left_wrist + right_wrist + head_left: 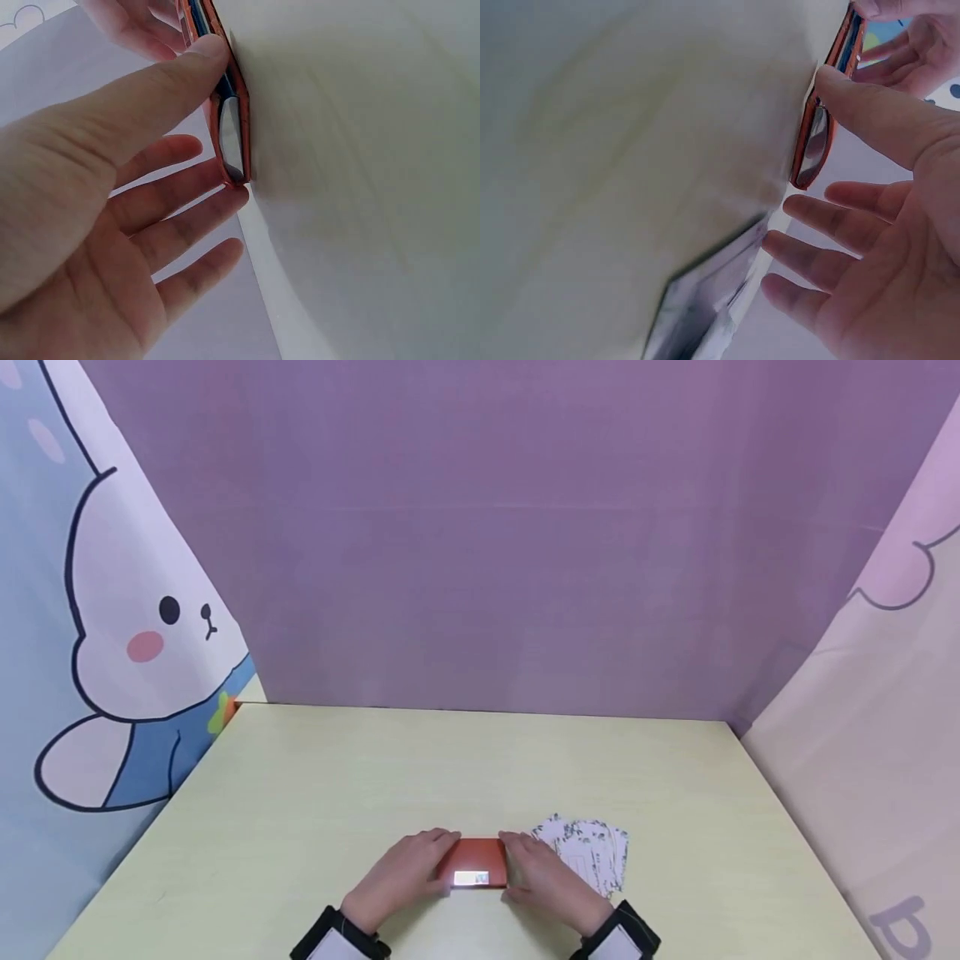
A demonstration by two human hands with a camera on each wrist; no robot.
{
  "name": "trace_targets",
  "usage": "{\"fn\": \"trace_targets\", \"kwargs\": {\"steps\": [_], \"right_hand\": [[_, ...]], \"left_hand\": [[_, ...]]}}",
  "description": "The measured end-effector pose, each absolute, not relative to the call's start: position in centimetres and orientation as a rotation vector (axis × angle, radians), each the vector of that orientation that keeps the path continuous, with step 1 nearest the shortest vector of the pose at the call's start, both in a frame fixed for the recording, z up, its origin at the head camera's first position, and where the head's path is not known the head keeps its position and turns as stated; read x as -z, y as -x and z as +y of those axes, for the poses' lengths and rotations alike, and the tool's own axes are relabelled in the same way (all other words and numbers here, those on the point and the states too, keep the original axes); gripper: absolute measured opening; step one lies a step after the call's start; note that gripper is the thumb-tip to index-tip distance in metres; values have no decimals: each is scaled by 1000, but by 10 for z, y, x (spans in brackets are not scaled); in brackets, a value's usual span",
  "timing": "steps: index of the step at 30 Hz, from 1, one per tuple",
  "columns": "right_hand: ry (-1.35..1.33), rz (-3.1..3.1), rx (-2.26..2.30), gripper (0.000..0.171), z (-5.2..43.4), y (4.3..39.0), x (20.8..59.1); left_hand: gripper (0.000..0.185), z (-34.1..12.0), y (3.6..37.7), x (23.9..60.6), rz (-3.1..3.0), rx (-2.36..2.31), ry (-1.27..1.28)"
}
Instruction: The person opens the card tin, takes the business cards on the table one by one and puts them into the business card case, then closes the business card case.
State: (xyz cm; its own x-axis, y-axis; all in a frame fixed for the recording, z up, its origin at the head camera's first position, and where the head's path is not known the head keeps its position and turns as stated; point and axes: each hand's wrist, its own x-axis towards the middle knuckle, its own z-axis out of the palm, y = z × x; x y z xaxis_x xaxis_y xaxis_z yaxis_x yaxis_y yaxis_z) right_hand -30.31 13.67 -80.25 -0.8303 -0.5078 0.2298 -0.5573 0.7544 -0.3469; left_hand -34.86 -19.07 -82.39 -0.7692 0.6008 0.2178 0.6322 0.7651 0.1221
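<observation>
A flat reddish-brown wallet-like case (480, 853) lies on the table in front of the person, a bright patch on its near part. The left hand (408, 870) holds its left end, thumb along the near edge and fingers on the far side. At the opposite end the right hand (553, 878) grips it in the same way. Seen edge-on in the left wrist view, the case (244, 139) has a dark blue layer inside and a pale, shiny piece at its end. Some fingers of each hand are spread loosely beyond it.
Just right of the right hand, several white cards or papers with a leafy print (596, 847) lie fanned and overlapping on the pale table (337, 760). A purple cloth backdrop (487, 543) stands behind, with printed cloths at both sides.
</observation>
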Motion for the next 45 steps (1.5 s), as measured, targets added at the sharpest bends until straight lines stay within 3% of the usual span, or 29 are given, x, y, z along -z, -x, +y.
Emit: {"fn": "trace_targets", "kwargs": {"steps": [10, 20, 24, 28, 33, 38, 40, 45], "right_hand": [[-799, -2812, -481, 107, 134, 324, 835], [-759, -2809, -463, 110, 132, 327, 837], [-759, -2797, -450, 114, 134, 328, 841], [-773, -2791, -469, 112, 136, 327, 839], [-755, -2807, -536, 107, 138, 317, 823], [-695, -2877, -646, 111, 137, 293, 782], [-668, -2889, -694, 113, 138, 292, 784], [-642, -2860, -657, 113, 141, 310, 830]], "left_hand": [[65, -185, 352, 823, -2808, 300, 1069], [35, -178, 341, 803, -2764, 185, 1108], [35, -180, 341, 795, -2795, 211, 1169], [48, -188, 346, 793, -2829, 344, 1250], [35, -191, 359, 797, -2822, 630, 1259], [26, -183, 361, 781, -2773, 714, 1039], [29, -178, 354, 759, -2812, 738, 952], [31, -169, 340, 715, -2779, 765, 849]]}}
